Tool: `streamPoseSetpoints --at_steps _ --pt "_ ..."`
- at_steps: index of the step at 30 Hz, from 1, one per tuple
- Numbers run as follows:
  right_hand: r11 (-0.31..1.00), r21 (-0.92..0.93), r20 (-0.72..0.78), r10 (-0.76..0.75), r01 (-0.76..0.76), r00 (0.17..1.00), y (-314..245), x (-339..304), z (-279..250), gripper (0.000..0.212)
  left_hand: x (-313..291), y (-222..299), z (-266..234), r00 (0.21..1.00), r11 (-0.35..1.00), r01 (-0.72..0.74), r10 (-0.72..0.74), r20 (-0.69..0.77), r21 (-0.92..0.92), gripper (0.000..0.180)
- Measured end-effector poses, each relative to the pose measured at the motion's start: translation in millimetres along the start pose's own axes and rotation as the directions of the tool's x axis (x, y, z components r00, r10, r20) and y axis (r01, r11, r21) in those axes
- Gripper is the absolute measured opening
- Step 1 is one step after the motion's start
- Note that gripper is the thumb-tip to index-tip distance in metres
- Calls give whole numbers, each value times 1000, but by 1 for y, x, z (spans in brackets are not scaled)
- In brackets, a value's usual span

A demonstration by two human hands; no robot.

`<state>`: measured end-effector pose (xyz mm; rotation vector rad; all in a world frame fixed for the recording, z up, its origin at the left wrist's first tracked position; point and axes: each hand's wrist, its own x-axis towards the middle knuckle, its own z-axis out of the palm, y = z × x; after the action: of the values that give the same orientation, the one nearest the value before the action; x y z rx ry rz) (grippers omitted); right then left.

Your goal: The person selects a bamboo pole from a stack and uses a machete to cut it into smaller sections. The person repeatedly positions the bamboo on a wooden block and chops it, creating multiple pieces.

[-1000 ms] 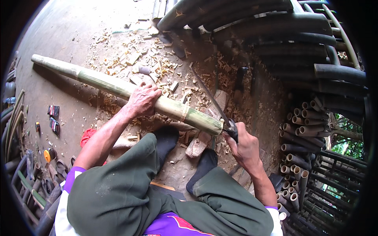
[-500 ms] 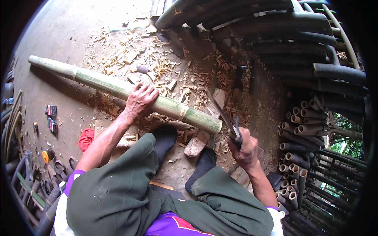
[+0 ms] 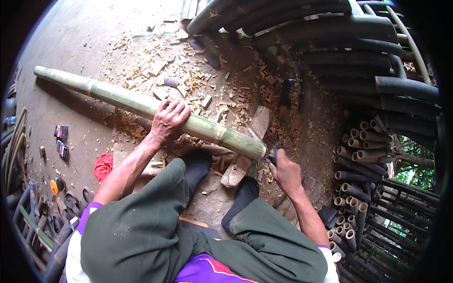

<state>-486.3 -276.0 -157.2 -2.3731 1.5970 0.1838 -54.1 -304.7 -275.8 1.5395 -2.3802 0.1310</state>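
Note:
A long green bamboo pole [image 3: 127, 101] lies slanted across the ground from upper left to its cut end near centre right. My left hand [image 3: 169, 120] presses down on top of the pole near its middle. My right hand [image 3: 284, 170] is closed around a dark knife handle [image 3: 273, 153] just beside the pole's cut end; the blade is mostly hidden. A wooden chopping block [image 3: 245, 151] lies under the cut end. My feet in black socks rest beneath the pole.
Wood chips and shavings [image 3: 198, 80] litter the ground beyond the pole. Dark bamboo poles [image 3: 330, 33] are piled at the top right, and cut bamboo tubes [image 3: 354, 188] stacked at right. A red cloth [image 3: 104, 166] and small tools [image 3: 59, 186] lie at left.
My right hand has drawn the knife down and back from the pole's end toward my knee. My left hand stays pressed on the pole, which has shifted slightly.

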Motion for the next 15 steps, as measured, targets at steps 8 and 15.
streamPoseSetpoints --at_steps 8,15 --pt "965 262 -51 -10 23 999 -47 10 -67 36 46 -17 -36 768 992 94 -23 640 -78 75" --pt "983 -75 144 177 -168 974 16 -1 6 35 57 -19 -30 732 983 89 44 680 -160 51"
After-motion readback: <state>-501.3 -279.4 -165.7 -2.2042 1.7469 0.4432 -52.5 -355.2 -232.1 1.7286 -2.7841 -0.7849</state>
